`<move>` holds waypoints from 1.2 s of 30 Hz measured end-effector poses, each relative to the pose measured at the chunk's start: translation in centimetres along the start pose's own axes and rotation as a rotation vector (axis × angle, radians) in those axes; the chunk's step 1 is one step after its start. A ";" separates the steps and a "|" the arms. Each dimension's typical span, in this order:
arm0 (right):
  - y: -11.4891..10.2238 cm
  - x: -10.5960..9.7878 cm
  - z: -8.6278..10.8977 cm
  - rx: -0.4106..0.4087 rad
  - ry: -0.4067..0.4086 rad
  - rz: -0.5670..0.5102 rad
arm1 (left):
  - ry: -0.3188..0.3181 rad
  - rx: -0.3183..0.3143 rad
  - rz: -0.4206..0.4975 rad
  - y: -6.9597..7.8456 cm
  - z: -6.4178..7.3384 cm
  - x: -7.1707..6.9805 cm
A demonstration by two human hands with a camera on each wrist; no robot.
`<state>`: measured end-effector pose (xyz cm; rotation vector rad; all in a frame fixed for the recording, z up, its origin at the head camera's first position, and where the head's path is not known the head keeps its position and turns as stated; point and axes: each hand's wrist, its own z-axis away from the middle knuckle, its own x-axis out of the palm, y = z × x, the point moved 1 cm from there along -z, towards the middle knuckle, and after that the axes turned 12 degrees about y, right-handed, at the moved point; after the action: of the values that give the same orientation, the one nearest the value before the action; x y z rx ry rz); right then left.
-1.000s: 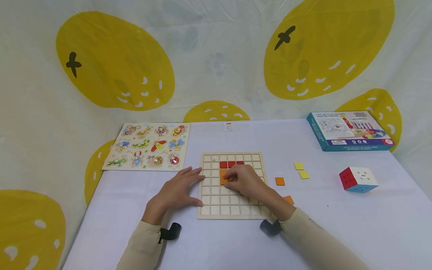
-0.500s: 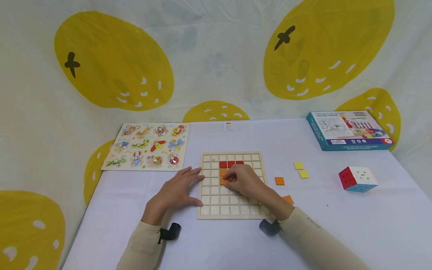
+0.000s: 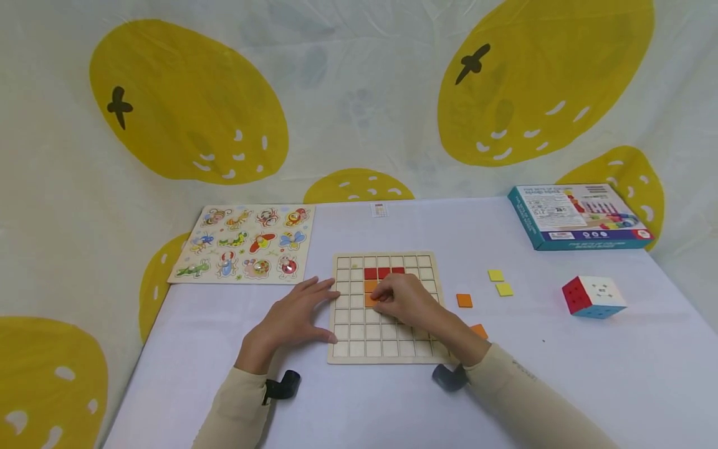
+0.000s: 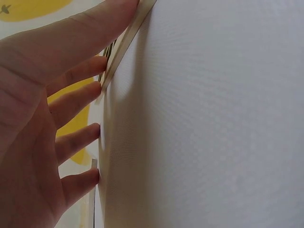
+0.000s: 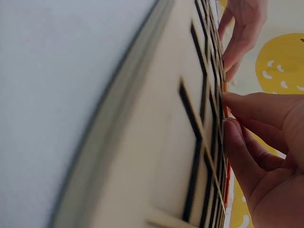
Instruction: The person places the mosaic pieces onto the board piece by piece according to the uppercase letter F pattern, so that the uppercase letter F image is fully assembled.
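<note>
While nearly everything sits as it did in the earlier head frames, the right hand (image 3: 408,302) is at the same spot over the wooden grid board (image 3: 387,360), so hardly any change to log. Thumb and index nearly meet at the nearer orange tile (image 3: 368,300), other fingers curled in. Can't tell whether they pinch the tile or just press its edge; the hand hides cells underneath. That tile looks to lie in its cell, directly on the near side of the farther orange tile (image 3: 371,286), which comes next to the leftmost of three red tiles (image 3: 370,273) in a row.

Left hand (image 3: 294,318): fingers spread, fairly straight, holding nothing, thumb touching the board's left rim, probably steadying it.

Judgement on the non-change: tile laying is at a fine seating or lining-up moment, no visible tile gained. Unplaced on the table (image 3: 392,411), right of the board: two loose orange tiles (image 3: 464,300), one partly behind the right forearm (image 3: 468,343), plus two yellow tiles (image 3: 504,290). Laying looks partway, judging by those leftovers. Cube (image 3: 594,296) farther right, well apart from the work.
</note>
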<state>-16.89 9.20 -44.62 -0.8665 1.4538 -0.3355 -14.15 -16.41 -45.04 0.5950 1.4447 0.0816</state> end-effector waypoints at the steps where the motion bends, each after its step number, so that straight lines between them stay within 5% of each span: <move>1: 0.0 -0.1 0.0 0.002 -0.011 -0.004 | 0.003 0.002 0.002 0.0 0.0 0.0; 10: 1.1 -3.2 1.0 0.019 -0.017 -0.156 | 0.011 0.001 0.006 0.1 0.0 0.1; 24: 4.8 -9.6 3.4 0.062 0.043 0.021 | 0.004 -0.001 -0.006 0.0 0.0 0.0; 36: 8.7 -11.8 7.0 0.133 0.020 0.035 | 0.008 -0.004 -0.006 0.0 0.1 0.1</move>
<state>-14.51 25.23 -42.86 -0.7319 1.4465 -0.4113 -14.08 -16.45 -45.11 0.5875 1.4535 0.0822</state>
